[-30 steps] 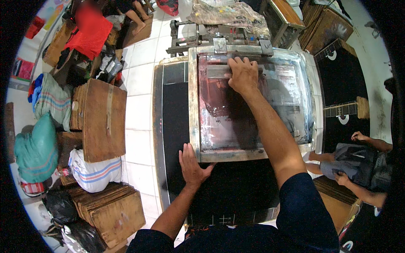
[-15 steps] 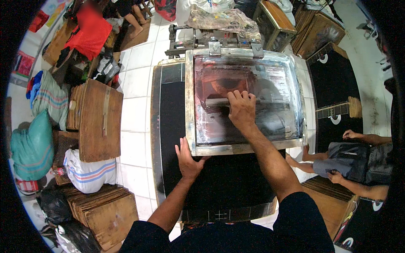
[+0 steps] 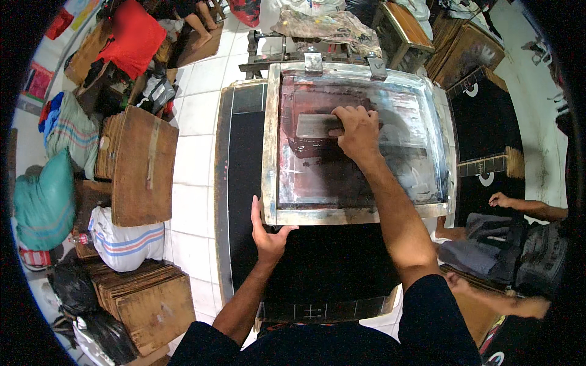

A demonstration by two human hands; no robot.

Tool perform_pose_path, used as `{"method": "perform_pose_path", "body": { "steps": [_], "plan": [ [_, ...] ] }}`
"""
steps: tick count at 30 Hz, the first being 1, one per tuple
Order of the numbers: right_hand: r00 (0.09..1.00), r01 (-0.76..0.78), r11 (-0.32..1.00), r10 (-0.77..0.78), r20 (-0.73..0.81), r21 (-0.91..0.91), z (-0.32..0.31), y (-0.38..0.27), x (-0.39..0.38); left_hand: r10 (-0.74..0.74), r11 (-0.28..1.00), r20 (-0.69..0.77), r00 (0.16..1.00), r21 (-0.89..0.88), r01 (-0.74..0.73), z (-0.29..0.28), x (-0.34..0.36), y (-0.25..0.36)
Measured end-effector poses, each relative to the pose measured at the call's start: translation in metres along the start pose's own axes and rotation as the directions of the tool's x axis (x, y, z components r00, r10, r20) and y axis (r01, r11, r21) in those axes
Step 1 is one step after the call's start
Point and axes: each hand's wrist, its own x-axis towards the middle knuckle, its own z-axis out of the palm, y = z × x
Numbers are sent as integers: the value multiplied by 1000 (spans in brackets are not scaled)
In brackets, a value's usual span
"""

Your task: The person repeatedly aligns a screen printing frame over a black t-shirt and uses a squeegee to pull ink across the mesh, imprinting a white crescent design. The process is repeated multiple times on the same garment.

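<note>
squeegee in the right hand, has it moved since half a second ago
Yes: judged against the wooden frame, the squeegee has moved farther up, toward the metal clamps at the frame's far edge.

The frame (image 3: 270, 140) looks rough wood, its 2 clamps (image 3: 313, 63) metal, the squeegee (image 3: 314, 126) matt.

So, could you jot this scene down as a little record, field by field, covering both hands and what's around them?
Left hand: open, at the near left corner of the wooden frame
Right hand: gripping a flat grey bar over the screen
Screen colour: smeared dark red, grey and white
Frame's far edge: two metal brackets
Beneath frame: long black panel
Left surroundings: brown boards, green sack
Right surroundings: another person
</note>
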Motion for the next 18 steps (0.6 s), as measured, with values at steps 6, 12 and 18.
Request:
{"method": "perform_pose_path", "body": {
  "steps": [6, 12, 18],
  "plan": [
    [992, -5, 998, -3, 127, 62, -17, -5, -26, -93, 995, 6, 996, -22, 93, -1, -4, 2],
    [995, 98, 993, -98, -5, 71, 28, 27, 27, -104, 992, 9, 995, 77, 103, -3, 0, 12],
    [961, -94, 994, 103, 258, -48, 54, 50, 124, -8, 997, 18, 1000, 77, 7, -2, 4, 26]
  ]
}}
